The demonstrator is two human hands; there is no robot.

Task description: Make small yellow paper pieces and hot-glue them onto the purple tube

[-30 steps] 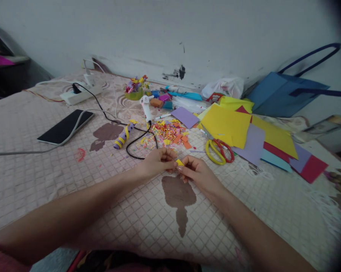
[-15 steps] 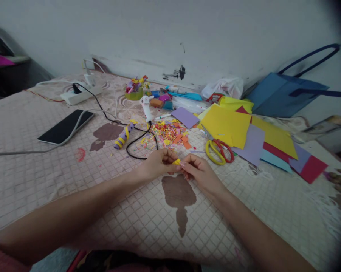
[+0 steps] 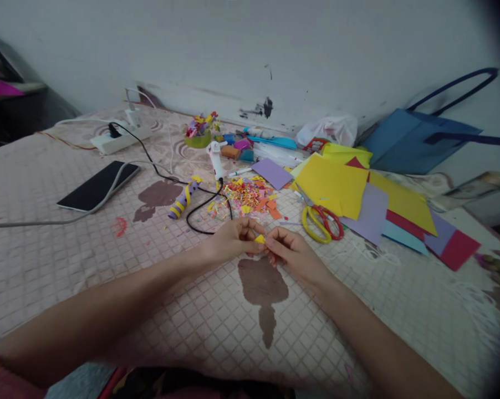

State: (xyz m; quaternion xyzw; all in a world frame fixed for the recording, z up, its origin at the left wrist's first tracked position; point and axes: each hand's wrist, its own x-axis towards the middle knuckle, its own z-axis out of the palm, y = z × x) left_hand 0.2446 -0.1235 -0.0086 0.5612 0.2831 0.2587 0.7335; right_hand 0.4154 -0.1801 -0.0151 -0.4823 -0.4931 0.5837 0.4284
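Between my fingertips is a small yellow piece of paper [image 3: 260,239], held above the patterned tablecloth. My left hand [image 3: 238,237] pinches it from the left, thumb below and fingers curled over. From the right, the thumb and fingers of my right hand [image 3: 286,246] close on its other edge. Just beyond my hands lies a heap of colourful paper scraps [image 3: 250,195]. Scissors [image 3: 321,223] with one yellow and one red handle rest to the right of my right hand. A purple tube wound with a yellow strip [image 3: 183,200] lies to the left.
A white glue gun [image 3: 215,159] stands behind the scraps, its black cord looping near my left hand. Coloured paper sheets [image 3: 333,185] overlap at the right, before a blue bag [image 3: 416,138]. A black phone [image 3: 98,185] and a power strip [image 3: 119,141] lie at the left.
Almost nothing differs. Both hands keep their pinch on the yellow paper piece, and the whole view has shifted very slightly.
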